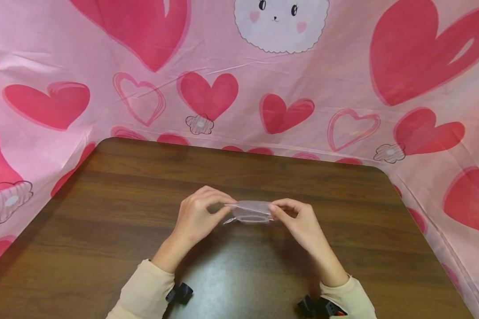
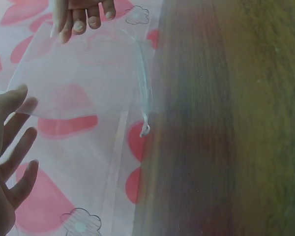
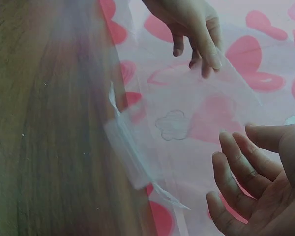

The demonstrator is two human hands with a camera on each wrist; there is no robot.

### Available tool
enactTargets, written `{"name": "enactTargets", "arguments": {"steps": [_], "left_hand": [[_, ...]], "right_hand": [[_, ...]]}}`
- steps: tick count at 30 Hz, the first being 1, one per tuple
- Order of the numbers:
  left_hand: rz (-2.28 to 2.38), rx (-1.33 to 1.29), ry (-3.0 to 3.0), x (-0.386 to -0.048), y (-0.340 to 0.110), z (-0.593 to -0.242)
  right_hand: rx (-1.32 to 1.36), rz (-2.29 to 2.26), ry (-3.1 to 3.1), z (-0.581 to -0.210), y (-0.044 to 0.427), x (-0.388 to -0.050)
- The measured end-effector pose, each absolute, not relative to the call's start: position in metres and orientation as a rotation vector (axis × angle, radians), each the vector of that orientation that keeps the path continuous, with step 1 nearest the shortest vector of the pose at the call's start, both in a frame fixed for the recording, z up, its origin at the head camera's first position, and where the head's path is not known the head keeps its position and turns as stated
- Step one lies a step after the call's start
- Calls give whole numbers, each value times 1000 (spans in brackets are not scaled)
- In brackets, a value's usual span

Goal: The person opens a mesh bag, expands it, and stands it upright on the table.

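A sheer white drawstring pouch [image 1: 251, 212] is stretched between both hands above the table. My left hand [image 1: 196, 217] pinches its left end between thumb and fingertips. At the opposite end, my right hand [image 1: 301, 221] pinches it the same way. In the left wrist view the see-through pouch [image 2: 73, 73] hangs flat, and a gathered ribbon drawstring [image 2: 143, 83] runs along one side to a knotted end. The right wrist view shows the ribbon [image 3: 130, 140] with loose tails at both ends. Nothing can be made out inside the pouch.
A dark brown wood-grain table [image 1: 104, 212] lies under the hands, its rounded far corners visible. Pink cloth [image 1: 239, 57] printed with red hearts hangs behind it and along both sides. Dark wrist devices [image 1: 179, 293] sit at the cream sleeves [image 1: 145, 290].
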State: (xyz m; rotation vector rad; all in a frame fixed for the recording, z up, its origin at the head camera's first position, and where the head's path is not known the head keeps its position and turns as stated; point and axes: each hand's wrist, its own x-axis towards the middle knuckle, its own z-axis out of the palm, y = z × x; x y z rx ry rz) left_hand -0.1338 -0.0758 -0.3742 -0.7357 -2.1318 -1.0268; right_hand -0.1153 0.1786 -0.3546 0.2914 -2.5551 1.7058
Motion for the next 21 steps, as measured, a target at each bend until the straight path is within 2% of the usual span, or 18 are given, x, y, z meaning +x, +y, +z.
{"name": "enactTargets", "arguments": {"steps": [10,21], "left_hand": [[-1041,-621,-2178,-131,-75,-370],[-1126,-667,-2208,-127,-72,-367]], "right_hand": [[332,1680,-2488,-347,184,-114],[531,1516,-2405,-350,178,-110]]}}
